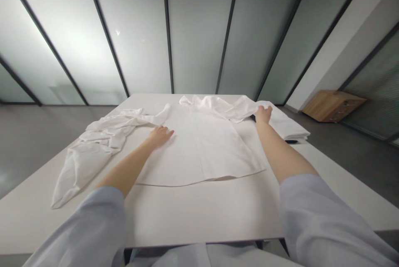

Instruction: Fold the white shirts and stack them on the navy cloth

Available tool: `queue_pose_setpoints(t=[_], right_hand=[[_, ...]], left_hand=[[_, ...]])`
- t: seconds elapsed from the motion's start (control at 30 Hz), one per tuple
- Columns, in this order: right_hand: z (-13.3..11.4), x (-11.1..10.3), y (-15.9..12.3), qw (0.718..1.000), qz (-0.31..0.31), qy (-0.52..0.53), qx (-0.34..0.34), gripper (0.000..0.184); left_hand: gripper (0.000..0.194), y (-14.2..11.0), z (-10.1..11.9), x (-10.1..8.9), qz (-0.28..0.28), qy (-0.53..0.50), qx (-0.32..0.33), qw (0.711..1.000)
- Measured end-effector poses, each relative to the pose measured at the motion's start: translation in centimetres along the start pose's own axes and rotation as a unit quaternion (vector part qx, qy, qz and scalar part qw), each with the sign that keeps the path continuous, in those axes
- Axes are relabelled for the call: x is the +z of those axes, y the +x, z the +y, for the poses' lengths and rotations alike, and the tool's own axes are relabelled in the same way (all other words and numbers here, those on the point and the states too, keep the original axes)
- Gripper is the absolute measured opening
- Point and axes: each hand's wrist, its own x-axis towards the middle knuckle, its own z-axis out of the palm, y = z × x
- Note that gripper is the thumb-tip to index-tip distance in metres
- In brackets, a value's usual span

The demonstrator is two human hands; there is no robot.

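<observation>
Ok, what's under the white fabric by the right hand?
The white fabric lies past the right hand, over the table's right edge. A dark sliver shows beneath it, too small to identify. Anything else underneath is covered.

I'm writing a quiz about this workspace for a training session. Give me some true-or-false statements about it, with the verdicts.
1. The left hand rests on a white garment spread on the table. True.
2. The right hand lies flat on the bare table top. False: it is on raised white fabric near the table's far edge.
3. Crumpled white cloth lies on the left side of the table. True.
4. The wooden cabinet stands on the table. False: it stands on the floor, beyond the table's right side.
</observation>
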Motion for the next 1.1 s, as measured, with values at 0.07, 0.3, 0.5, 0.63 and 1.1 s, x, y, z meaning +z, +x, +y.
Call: queue_pose_setpoints(t=[0.07,0.3,0.5,0.63,1.1], right_hand=[[-0.4,0.6,-1.6,1.0,0.028,0.001,-0.004,0.052],[-4.7,5.5,-10.7,0.915,-0.261,-0.102,-0.291,0.047],[-5.2,5.2,-13.1,0.886,-0.321,-0.191,-0.275,0.055],[-6.0,2.6,-14.0,0.87,-0.324,-0.226,-0.295,0.051],[-8.3,1.9,-12.3,0.87,-0.318,-0.189,-0.327,0.041]], left_hand=[[0.059,0.5,1.2,-0.6,-0.015,0.016,-0.039,0.999],[0.067,1.4,3.6,1.3,0.01,0.005,-0.013,1.0],[0.074,1.1,3.0,1.8,-0.022,0.007,0.002,1.0],[0.071,0.3,3.0,1.2,-0.011,0.016,0.021,1.0],[0.052,1.1,3.7,-0.1,0.002,0.026,0.07,0.997]])
